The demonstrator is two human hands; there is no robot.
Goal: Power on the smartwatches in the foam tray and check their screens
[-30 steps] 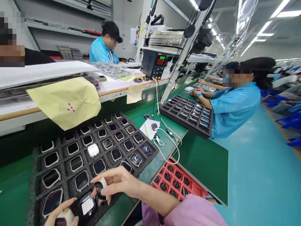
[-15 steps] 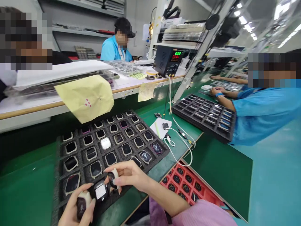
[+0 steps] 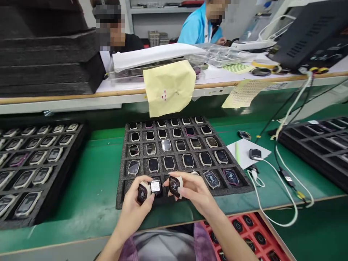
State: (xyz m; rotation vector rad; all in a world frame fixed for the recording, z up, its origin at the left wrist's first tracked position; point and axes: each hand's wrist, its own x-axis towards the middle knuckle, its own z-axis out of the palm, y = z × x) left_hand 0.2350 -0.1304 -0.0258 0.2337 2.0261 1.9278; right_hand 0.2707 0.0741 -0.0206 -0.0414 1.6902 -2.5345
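My left hand (image 3: 134, 203) grips a small cream-cased smartwatch body (image 3: 142, 192) with a dark screen, over the near edge of a black foam tray (image 3: 121, 192). My right hand (image 3: 194, 190) holds a second watch body (image 3: 175, 186) of the same kind beside it. Between the two hands a watch (image 3: 155, 186) lies in the tray with a white label showing. The tray's cells hold several more watch bodies in rows.
Another black tray (image 3: 54, 181) of watches sits to the left, a third tray (image 3: 315, 148) to the right. A white cable (image 3: 274, 174) and a watch on white paper (image 3: 244, 150) lie right of the middle tray. A red tray (image 3: 246, 226) sits below the bench edge. Two people work behind the raised shelf.
The view has swung left and down, so the tray is now centred. Both hands still hold their watches and have come closer together over the tray's near edge.
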